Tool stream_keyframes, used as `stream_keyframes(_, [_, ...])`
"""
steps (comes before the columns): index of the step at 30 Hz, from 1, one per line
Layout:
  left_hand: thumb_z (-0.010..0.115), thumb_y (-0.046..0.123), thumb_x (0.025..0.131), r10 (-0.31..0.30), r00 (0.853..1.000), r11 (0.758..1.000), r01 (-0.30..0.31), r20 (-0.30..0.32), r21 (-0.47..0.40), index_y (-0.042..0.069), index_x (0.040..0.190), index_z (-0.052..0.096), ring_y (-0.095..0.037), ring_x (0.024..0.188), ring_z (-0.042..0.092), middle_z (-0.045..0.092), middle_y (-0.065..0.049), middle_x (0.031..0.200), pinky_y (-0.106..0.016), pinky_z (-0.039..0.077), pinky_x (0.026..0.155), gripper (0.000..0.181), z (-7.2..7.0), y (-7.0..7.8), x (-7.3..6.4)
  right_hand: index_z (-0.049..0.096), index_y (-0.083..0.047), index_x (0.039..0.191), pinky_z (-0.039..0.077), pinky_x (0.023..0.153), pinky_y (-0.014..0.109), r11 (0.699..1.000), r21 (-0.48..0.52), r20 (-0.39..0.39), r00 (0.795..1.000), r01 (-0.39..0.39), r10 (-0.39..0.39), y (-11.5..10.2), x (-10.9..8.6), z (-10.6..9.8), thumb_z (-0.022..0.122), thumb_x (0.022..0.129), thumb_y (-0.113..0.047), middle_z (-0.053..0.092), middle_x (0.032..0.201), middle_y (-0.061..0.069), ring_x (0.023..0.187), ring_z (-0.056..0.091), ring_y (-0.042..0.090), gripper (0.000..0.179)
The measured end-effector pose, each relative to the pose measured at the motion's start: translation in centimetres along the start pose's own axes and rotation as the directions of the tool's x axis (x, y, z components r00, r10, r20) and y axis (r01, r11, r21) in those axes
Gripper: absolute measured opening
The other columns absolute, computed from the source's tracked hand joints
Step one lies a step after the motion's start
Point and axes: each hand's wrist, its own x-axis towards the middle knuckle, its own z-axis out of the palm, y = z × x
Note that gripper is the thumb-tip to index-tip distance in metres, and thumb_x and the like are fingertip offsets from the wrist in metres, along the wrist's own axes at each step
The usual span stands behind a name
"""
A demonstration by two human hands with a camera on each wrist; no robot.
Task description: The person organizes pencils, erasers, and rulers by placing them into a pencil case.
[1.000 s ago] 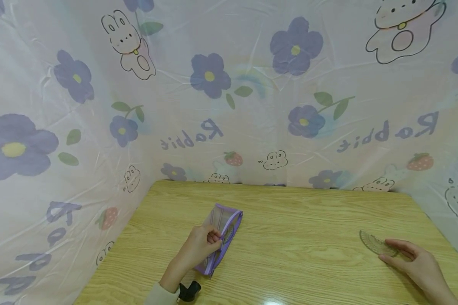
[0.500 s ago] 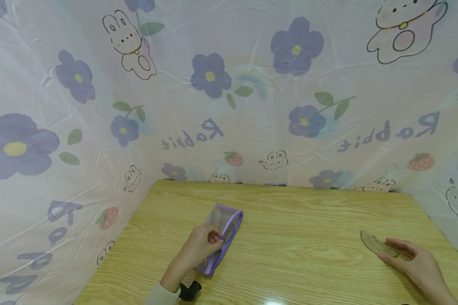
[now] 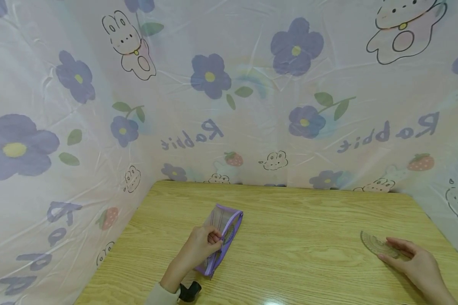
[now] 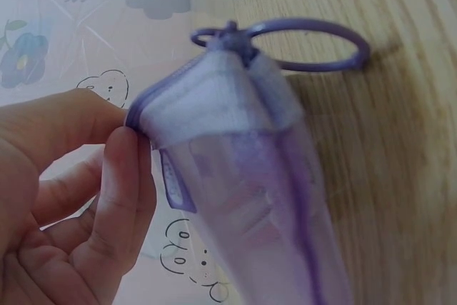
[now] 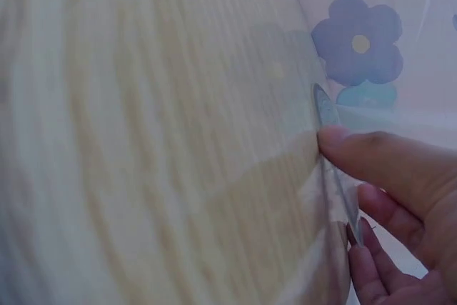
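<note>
A see-through pencil pouch (image 3: 221,218) with purple edging lies slantwise on the left half of the table. My left hand (image 3: 202,245) pinches its zip edge between thumb and fingers, and the mouth gapes. In the left wrist view the pouch (image 4: 228,105) shows a pale band and a purple ring (image 4: 364,55) at its end. Over on the right, my right hand (image 3: 420,262) holds a clear half-round protractor (image 3: 374,243) by one end, thumb on one face and fingers on the other. From the right wrist camera the protractor (image 5: 327,108) appears nearly edge-on.
Wood-grain table (image 3: 290,228) spans the space between the hands. Behind and at both sides hangs a pale curtain (image 3: 252,118) printed with flowers and rabbits. A black strap piece (image 3: 190,291) sits at the left wrist, by the sleeve (image 3: 162,295).
The protractor tilts slightly in my right hand. My left hand and the pouch stay where they were.
</note>
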Motion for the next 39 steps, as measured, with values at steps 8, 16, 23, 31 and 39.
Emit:
stream_keyframes(8, [0.073,0.001,0.086,0.022,1.000,1.000,-0.022,-0.006,-0.008,0.003,0.088,0.070,-0.005,0.069,0.060,0.064,0.005,0.078,-0.020,0.055,0.061,0.004,0.00,-0.20,-0.06,0.062,0.010,0.121,0.039,0.063,0.001,0.998,-0.025,-0.046,0.997,0.053,-0.054,-0.41,0.02,0.09,0.091,0.072,-0.025,0.055,0.095,-0.035,0.081,0.042,-0.027,0.067])
stream_keyframes(16, [0.071,0.000,0.087,0.004,1.000,0.999,-0.004,0.009,-0.032,0.004,0.088,0.069,-0.004,0.069,0.060,0.064,0.004,0.078,-0.020,0.055,0.061,0.005,0.00,-0.06,-0.10,0.062,0.008,0.120,0.045,0.058,0.008,0.998,-0.043,-0.036,0.998,0.049,-0.051,-0.25,-0.03,0.45,0.090,0.073,-0.027,0.063,0.095,-0.021,0.074,0.050,-0.017,0.065])
stream_keyframes(23, [0.071,-0.001,0.088,0.009,1.000,0.999,-0.009,0.006,-0.040,0.002,0.088,0.069,-0.005,0.069,0.059,0.063,0.004,0.078,-0.021,0.055,0.061,0.004,-0.03,-0.07,-0.04,0.063,0.010,0.119,0.049,0.057,0.013,0.998,-0.048,-0.027,0.999,0.037,-0.038,-0.18,0.18,0.41,0.090,0.073,-0.025,0.070,0.097,-0.004,0.071,0.054,-0.014,0.064])
stream_keyframes(31, [0.072,0.001,0.088,-0.003,1.000,0.999,0.003,0.015,-0.035,0.000,0.090,0.069,-0.005,0.069,0.060,0.063,0.005,0.079,-0.021,0.055,0.062,0.003,-0.04,-0.29,0.06,0.059,0.014,0.123,0.050,0.059,0.012,1.000,-0.013,0.017,1.000,-0.009,0.009,-0.53,0.16,0.25,0.089,0.075,-0.022,0.064,0.098,-0.017,0.075,0.051,-0.019,0.066])
stream_keyframes(39, [0.071,0.001,0.089,-0.010,1.000,0.999,0.011,0.022,-0.037,-0.002,0.091,0.070,-0.005,0.070,0.060,0.064,0.004,0.079,-0.021,0.055,0.062,0.004,-0.09,-0.40,0.18,0.056,0.018,0.123,0.050,0.061,0.009,0.997,0.067,0.003,1.000,0.029,-0.029,-0.36,-0.10,0.28,0.087,0.077,-0.015,0.053,0.091,-0.037,0.074,0.058,-0.012,0.066])
